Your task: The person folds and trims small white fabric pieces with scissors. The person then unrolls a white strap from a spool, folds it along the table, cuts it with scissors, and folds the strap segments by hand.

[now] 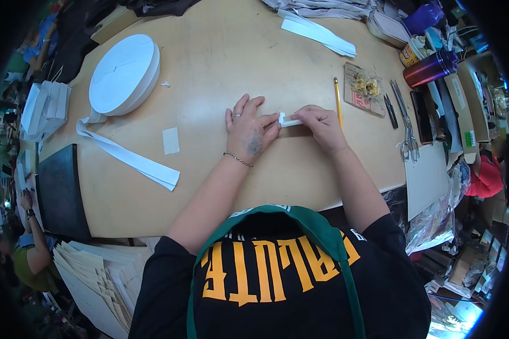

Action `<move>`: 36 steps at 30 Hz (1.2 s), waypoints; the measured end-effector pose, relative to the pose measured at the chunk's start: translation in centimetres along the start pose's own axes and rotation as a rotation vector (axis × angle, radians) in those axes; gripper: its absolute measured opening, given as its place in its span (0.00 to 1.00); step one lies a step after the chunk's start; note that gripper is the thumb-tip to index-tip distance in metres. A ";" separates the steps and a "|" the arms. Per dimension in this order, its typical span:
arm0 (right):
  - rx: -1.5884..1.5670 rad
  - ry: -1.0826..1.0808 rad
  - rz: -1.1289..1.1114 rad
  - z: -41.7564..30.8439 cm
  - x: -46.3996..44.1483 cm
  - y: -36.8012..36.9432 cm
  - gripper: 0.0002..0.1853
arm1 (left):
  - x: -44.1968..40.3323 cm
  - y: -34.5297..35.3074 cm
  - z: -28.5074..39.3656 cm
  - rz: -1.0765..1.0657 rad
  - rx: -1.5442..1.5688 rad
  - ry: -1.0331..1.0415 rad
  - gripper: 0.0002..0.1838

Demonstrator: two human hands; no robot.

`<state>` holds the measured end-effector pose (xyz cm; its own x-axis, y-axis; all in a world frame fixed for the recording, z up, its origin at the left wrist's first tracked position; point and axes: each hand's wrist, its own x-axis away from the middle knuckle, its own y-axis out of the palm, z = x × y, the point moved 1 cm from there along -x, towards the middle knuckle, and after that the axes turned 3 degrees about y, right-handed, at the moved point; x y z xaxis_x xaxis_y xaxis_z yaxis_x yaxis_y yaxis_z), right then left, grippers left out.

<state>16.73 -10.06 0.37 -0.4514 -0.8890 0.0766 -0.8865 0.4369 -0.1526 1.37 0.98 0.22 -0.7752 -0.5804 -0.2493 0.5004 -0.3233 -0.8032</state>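
Observation:
Near the middle of the wooden table (209, 62), a small white strip (290, 122) lies between my two hands. My left hand (250, 125), with a ring and a bracelet, rests on the table; its thumb and index finger reach the strip's left end, while the other fingers are spread. My right hand (320, 125) pinches the right end of the strip between thumb and fingers. Just right of that hand is a yellow pencil (338, 101). A small pale square (171, 140) lies on the table left of my left forearm.
A large white roll (121, 73) with a loose band (133, 161) is at the left. White strips (316, 34) lie at the back. Scissors (407, 121), a phone (421, 116) and a purple bottle (431, 69) are at the right. A co-worker's arm (37, 240) shows far left.

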 end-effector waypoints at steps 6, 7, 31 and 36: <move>0.082 0.057 0.036 -0.3 0.2 0.0 0.11 | 0.0 0.0 -0.1 -0.016 0.021 -0.010 0.11; 0.059 0.054 0.039 -0.4 0.3 0.2 0.09 | 0.0 0.1 -0.1 -0.015 0.020 -0.009 0.11; 0.212 0.199 0.063 -1.0 -0.7 1.8 0.07 | 0.0 0.2 -0.4 -0.013 0.017 -0.015 0.10; 0.310 0.164 0.086 -0.7 -0.5 1.9 0.09 | 0.0 0.1 -0.3 -0.028 0.026 -0.022 0.11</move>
<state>15.20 -8.68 0.75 -0.5555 -0.8063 0.2035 -0.7829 0.4246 -0.4548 1.28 1.14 -0.02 -0.7808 -0.5867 -0.2147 0.4885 -0.3591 -0.7953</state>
